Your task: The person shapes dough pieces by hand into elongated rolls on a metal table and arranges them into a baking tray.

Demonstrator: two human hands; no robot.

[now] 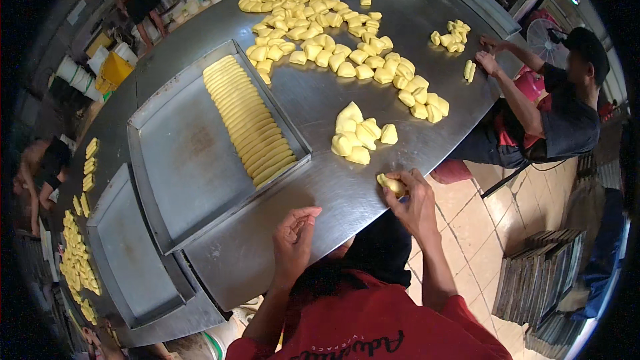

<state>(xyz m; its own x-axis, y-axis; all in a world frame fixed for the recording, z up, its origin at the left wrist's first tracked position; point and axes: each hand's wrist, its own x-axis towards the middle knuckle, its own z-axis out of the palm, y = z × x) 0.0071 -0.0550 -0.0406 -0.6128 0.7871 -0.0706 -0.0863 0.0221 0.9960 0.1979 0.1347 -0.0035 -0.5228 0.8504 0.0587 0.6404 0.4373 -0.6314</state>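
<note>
My right hand (415, 203) is closed on a yellow piece of dough (392, 185) at the table's near edge. To its left, my left hand (295, 240) hovers over the metal table edge, its fingers loosely bent and no dough visible in it. A small heap of dough pieces (360, 135) lies on the table just beyond my right hand. Left of that stands a large metal tray (180, 153), beyond my left hand. Rolled dough sticks (248, 117) lie side by side in one long row along the tray's right side.
Many cut dough pieces (320, 40) spread across the far part of the table (293, 97). A second tray (133, 260) lies at the left, near more dough pieces (79, 260). A co-worker (567, 93) works at the right edge. Stacked trays (537, 280) stand on the tiled floor.
</note>
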